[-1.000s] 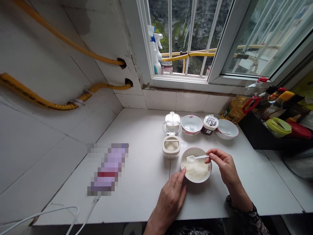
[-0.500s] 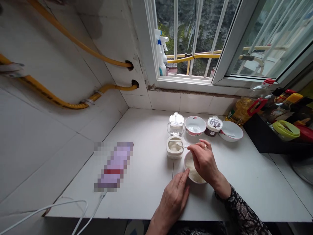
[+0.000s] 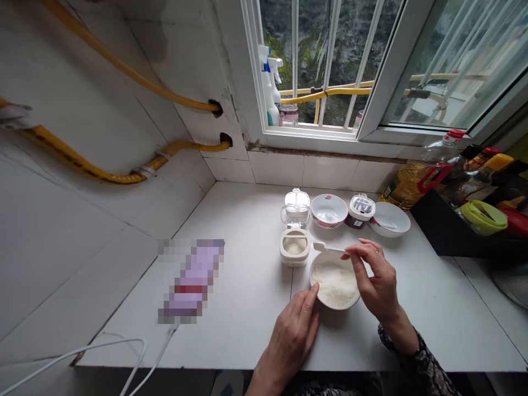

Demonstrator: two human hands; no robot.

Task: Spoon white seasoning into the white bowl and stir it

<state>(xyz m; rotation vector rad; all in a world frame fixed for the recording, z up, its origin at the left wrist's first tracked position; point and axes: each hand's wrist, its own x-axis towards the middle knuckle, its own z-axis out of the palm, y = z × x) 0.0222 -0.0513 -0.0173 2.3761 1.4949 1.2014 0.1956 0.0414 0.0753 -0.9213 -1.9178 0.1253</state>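
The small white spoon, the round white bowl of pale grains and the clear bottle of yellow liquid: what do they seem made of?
Small white spoon: probably plastic, dull finish; slim, opaque, evenly coloured.
Round white bowl: perhaps glazed ceramic or melamine; its smooth, pale rim leaves that open.
Clear bottle of yellow liquid: likely plastic, glossy; see-through.

The tub (image 3: 294, 260) is left of my bowl (image 3: 336, 307), a bit back. Another bowl (image 3: 329, 212) is straight behind my bowl; the jar (image 3: 361, 212) and oil (image 3: 406, 184) are behind, to the right.
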